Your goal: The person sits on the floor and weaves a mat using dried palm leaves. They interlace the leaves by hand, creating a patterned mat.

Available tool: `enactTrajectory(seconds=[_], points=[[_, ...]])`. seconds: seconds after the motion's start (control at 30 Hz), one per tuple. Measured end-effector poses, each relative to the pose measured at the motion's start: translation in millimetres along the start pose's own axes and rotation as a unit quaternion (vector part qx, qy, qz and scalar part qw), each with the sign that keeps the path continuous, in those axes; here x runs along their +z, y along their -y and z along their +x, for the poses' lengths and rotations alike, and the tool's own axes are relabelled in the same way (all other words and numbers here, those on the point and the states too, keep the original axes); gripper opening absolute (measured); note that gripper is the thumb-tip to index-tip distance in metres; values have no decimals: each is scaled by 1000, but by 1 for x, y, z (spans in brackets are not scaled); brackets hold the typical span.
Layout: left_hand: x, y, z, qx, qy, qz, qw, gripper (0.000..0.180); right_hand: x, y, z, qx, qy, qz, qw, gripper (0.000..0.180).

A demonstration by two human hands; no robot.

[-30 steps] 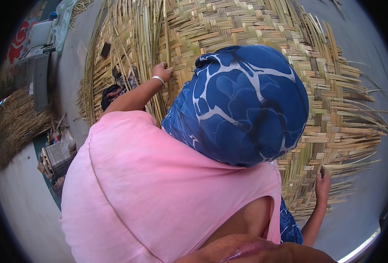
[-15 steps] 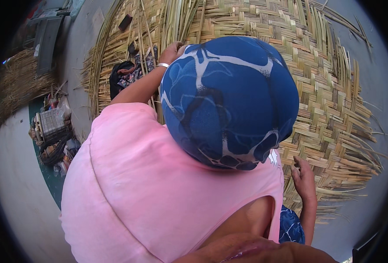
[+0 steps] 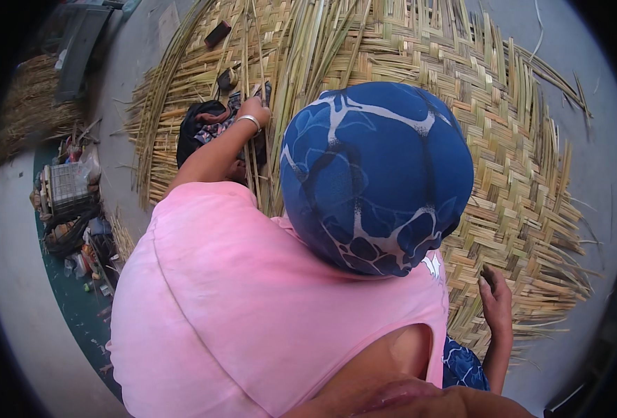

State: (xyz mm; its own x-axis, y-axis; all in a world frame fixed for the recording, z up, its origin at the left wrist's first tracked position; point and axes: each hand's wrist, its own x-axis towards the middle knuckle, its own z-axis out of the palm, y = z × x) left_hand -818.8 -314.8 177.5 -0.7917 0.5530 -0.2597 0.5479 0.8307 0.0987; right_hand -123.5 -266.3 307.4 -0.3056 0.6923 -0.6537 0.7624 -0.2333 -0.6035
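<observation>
Floor: grey concrete | mat (image 3: 503, 139) light, stiff (grip strip ends) | left hand (image 3: 252, 111) closed on strips (image 3: 256, 63) | right hand (image 3: 496, 299) open, flat.

The woven mat (image 3: 517, 174) is straw-yellow with pale green strips in a checked weave. By the left hand (image 3: 254, 111), a silver bangle (image 3: 249, 120) and a dark cloth (image 3: 200, 125), perhaps floral. The head covering (image 3: 378, 174) is deep blue, veined white; the shirt (image 3: 252, 306) plain pink.
</observation>
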Motion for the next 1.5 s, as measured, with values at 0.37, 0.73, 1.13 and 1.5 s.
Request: enactTrajectory(seconds=[0.37,0.73,1.13,1.5], points=[[-28,25,-6,31,-30,27,999,37,4,-12,-15,-15,-9,13,1000,44],[8,72,67,-1,64,-269,961,15,7,-8,-28,-8,-19,51,999,44],[-45,-112,20,316,-230,-294,873,24,6,-1,-33,-1,-30,30,999,42],[155,-275,-273,679,-27,-15,734,37,-4,13,-42,0,-19,-41,999,44]])
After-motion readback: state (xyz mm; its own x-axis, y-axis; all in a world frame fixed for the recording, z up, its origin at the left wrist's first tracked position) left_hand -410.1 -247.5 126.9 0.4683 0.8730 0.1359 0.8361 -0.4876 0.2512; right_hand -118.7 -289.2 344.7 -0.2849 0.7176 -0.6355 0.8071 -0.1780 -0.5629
